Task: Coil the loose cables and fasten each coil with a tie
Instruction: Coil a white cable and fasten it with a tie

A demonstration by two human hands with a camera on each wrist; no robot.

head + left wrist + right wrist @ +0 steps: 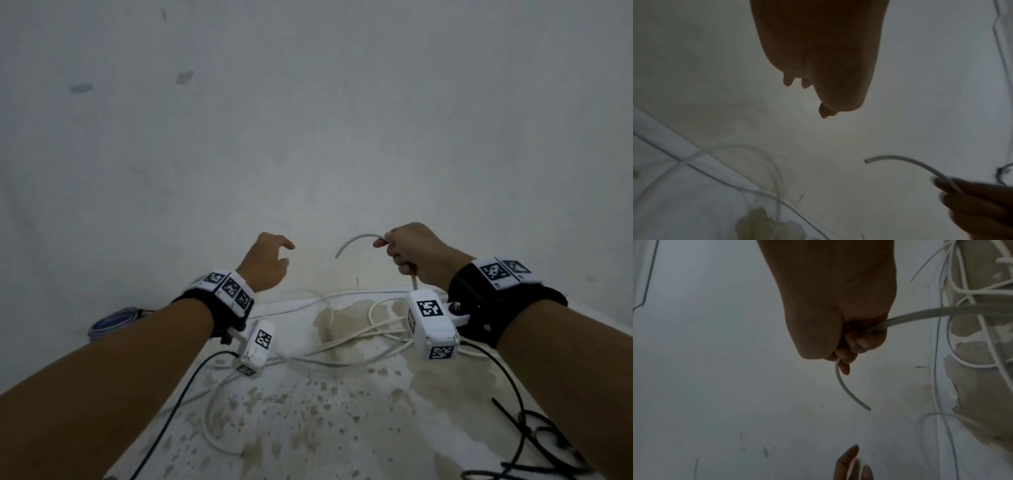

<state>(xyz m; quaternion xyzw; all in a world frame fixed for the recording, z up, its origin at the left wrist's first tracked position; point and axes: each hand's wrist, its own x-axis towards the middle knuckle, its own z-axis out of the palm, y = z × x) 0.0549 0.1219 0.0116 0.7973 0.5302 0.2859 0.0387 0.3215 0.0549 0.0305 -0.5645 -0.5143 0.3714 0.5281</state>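
A long white cable (356, 337) lies in loose tangled loops on a stained white surface by the wall. My right hand (412, 255) is raised and grips this white cable (846, 391) near its end; a short curved tail (352, 241) sticks out to the left of the fist. My left hand (270, 263) hovers a little to the left of that tail (906, 162), fingers loosely spread, holding nothing. A black cable (534, 442) lies tangled at the lower right.
A blue round object (114, 323) sits at the left by the wall. A thin black lead (178, 407) runs under my left forearm. The pale wall (308, 120) rises right behind the surface. The stained surface (308, 428) has peeling patches.
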